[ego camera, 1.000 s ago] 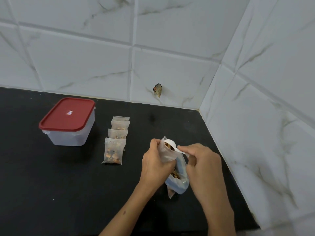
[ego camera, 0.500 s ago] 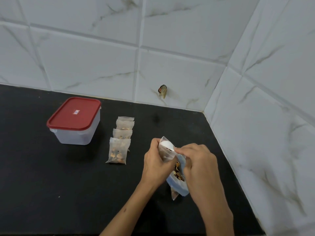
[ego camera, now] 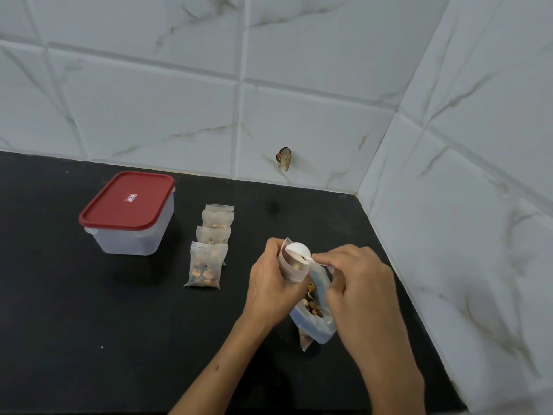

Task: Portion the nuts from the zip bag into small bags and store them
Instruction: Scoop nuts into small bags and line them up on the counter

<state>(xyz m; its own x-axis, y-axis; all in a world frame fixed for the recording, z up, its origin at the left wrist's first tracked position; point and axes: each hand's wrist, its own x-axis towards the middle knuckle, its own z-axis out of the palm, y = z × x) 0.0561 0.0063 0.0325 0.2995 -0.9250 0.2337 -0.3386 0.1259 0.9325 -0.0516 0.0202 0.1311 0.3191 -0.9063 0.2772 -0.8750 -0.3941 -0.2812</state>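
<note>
the step in hand looks like filling: a scoop is being emptied into one more small bag. the left hand (ego camera: pixel 273 283) has its fingers curled round the small bag (ego camera: pixel 291 266), holding its mouth open and upright. the right hand (ego camera: pixel 356 283) pinches the handle of a white scoop (ego camera: pixel 297 251), whose bowl is tipped over into the bag's mouth; a few nuts show inside. the zip bag (ego camera: pixel 314 313) of nuts lies on the black counter (ego camera: pixel 89 324) between the hands, at about five o'clock from the small bag, its mouth open. four filled bags (ego camera: pixel 206 265) lie in a row at nine o'clock of the left hand, and the red-lidded container (ego camera: pixel 128 212) stands shut beyond them at ten o'clock. next, i judge, the scoop must come out cleanly without dragging nuts over the rim, then either dip again or let the bag be sealed.
</note>
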